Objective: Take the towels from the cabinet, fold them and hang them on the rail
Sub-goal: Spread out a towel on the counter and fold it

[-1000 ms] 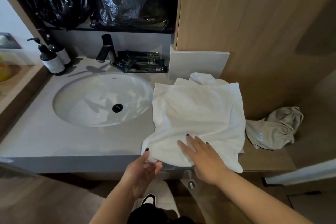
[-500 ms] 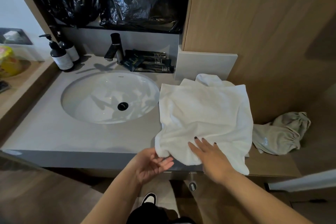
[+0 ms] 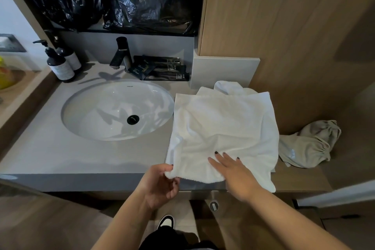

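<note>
A white towel (image 3: 221,126) lies spread on the grey counter (image 3: 48,154), right of the sink, its near edge hanging over the front. My left hand (image 3: 160,183) pinches the towel's near left corner at the counter's front edge. My right hand (image 3: 233,172) lies flat on the towel's near part, fingers straight and pressing it down. A second bunched piece of white cloth (image 3: 227,87) shows behind the towel's far edge. No rail is in view.
The white sink (image 3: 117,109) with a black tap (image 3: 121,53) fills the counter's left. Two pump bottles (image 3: 60,63) stand at the back left and dark sachets (image 3: 162,67) behind the sink. A beige drawstring bag (image 3: 310,144) lies on the wooden ledge at right.
My left hand went from an open palm under the towel's edge to pinching its near left corner. My right hand stayed flat on the towel. The view shifted slightly.
</note>
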